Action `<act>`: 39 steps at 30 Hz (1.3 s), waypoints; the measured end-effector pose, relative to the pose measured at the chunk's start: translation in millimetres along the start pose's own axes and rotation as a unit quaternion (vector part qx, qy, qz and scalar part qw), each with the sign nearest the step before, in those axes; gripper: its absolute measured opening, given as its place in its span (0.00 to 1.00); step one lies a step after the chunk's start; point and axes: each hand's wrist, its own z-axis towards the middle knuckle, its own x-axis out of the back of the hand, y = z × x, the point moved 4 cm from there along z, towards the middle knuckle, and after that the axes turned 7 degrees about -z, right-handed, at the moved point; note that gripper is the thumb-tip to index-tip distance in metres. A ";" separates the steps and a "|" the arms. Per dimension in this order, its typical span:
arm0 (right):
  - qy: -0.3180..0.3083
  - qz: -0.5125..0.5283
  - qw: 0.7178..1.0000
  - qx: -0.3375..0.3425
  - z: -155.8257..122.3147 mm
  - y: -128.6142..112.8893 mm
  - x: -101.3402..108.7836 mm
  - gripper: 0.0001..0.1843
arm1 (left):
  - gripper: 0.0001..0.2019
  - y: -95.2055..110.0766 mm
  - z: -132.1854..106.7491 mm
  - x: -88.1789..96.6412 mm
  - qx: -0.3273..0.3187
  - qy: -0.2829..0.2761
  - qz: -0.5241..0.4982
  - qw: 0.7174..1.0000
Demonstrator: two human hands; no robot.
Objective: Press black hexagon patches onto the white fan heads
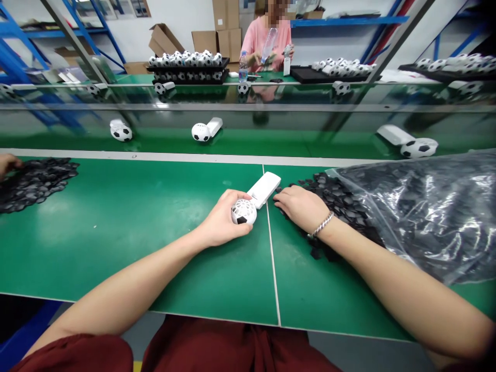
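Observation:
My left hand (222, 217) is wrapped round the ball-shaped head of a small white fan (256, 199) with football markings, its flat white handle pointing away over the green table (135, 222). My right hand (300, 206), wearing a silver bracelet, rests palm down on a heap of small black pieces (333, 199), fingers curled into the pile. What the fingers hold, if anything, is hidden.
A clear plastic bag (426, 206) of black pieces lies at the right. Another black heap (33, 181) with someone's hand (8, 163) sits far left. Finished football fans (203, 132) ride the belt beyond. A person in pink (267, 44) works behind trays of fans.

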 end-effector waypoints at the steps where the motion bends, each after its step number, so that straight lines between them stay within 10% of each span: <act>1: 0.003 -0.014 1.000 0.007 0.0 -1.1 -0.7 0.13 | 0.25 -0.2 0.3 0.6 -0.001 0.001 -0.001 1.000; 8: 0.048 0.088 0.995 -0.030 -6.7 7.5 15.0 0.12 | 0.26 -4.6 5.6 7.9 0.010 -0.030 -0.020 0.999; 15: 0.104 0.407 0.906 0.048 -10.3 -13.3 35.0 0.04 | 0.24 -1.7 5.3 8.7 -0.052 -0.082 0.006 0.995; 39: 0.133 0.386 0.907 0.103 6.5 -25.7 15.9 0.10 | 0.18 6.2 3.3 -5.9 -0.110 -0.002 0.038 0.993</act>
